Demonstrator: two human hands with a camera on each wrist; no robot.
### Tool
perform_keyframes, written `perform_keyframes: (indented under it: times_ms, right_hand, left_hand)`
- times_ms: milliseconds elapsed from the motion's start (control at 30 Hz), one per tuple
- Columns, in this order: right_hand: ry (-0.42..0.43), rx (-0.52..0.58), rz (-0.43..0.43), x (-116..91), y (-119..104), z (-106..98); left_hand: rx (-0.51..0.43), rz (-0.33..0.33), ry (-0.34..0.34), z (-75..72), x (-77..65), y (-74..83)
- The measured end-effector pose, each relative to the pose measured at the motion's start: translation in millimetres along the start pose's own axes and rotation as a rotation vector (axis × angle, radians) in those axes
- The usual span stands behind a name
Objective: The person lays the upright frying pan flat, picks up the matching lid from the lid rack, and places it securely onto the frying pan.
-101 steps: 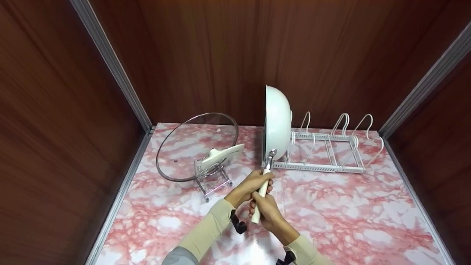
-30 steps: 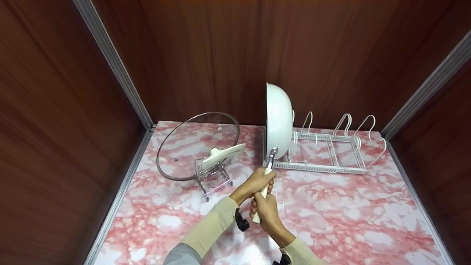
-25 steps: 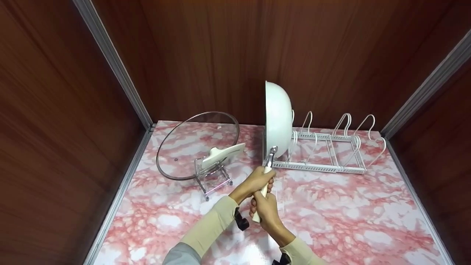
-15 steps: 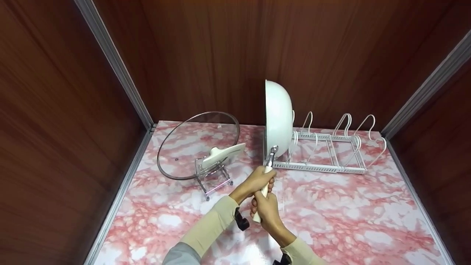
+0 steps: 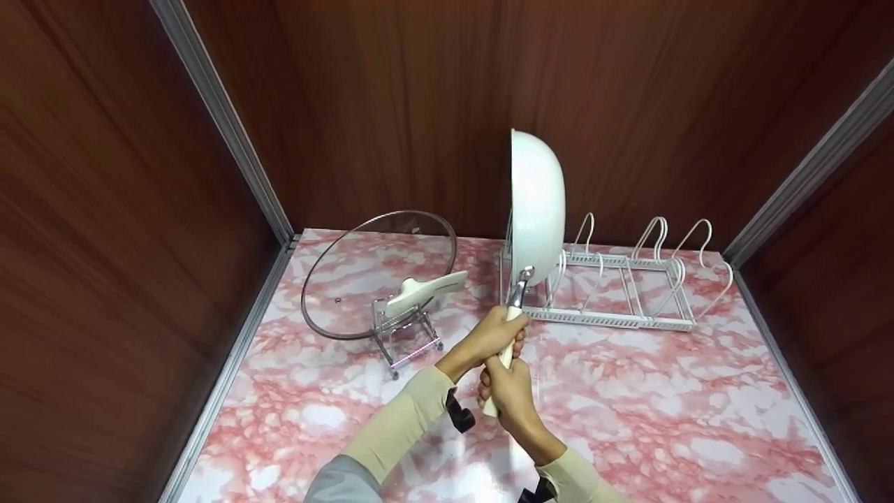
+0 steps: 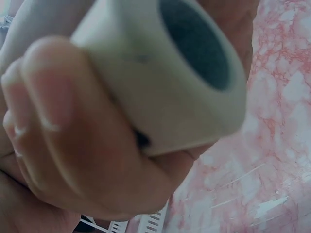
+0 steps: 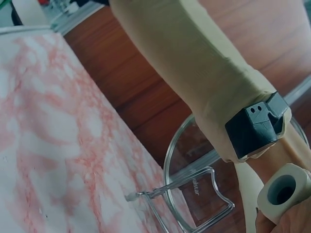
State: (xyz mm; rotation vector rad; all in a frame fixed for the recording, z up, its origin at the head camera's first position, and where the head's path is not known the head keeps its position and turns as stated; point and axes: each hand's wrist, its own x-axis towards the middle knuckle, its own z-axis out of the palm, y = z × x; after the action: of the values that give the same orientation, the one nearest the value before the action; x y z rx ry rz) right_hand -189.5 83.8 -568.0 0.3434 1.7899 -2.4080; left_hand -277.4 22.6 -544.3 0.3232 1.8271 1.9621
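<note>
In the head view a white deep frying pan (image 5: pixel 539 202) is held on its side, its opening facing left and its rounded base right. It overlaps the left end of a white wire pan rack (image 5: pixel 607 319). My left hand (image 5: pixel 491 333) grips the cream handle near its metal neck. Just below, my right hand (image 5: pixel 512 391) grips the same handle close to its end. That hollow handle end (image 6: pixel 165 82) looms large in the left wrist view, with curled fingers around it. The right wrist view also shows the handle end (image 7: pixel 283 190).
Left of the pan, a large glass lid (image 5: pixel 349 293) with a cream handle (image 5: pixel 426 292) leans in a small chrome stand (image 5: pixel 412 354). Several wire loops (image 5: pixel 656 234) rise from the rack to the right. Brown wood-grain panels (image 5: pixel 419 105) enclose the pink marbled surface (image 5: pixel 628 419).
The pan has risen in the head view and shifted slightly right, both hands moving with it on the handle. More of the rack's left end shows. Lid and stand stay put.
</note>
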Motion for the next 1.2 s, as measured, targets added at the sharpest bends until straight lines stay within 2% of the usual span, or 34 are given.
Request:
perform_keyframes:
  times_ms: [533, 867, 1200]
  right_hand:
    - [-0.001, -0.002, -0.019, -8, -6, -3]
    - [-0.009, -0.007, -0.033, -15, -12, -5]
    - [-0.030, 0.012, -0.022, -20, -17, -7]
  left_hand:
    - [-0.006, 0.007, 0.013, 7.4, -5.8, 6.9]
    - [0.061, 0.056, 0.010, 12.5, -11.1, 13.1]
    - [0.037, 0.064, -0.004, 17.9, -13.6, 18.1]
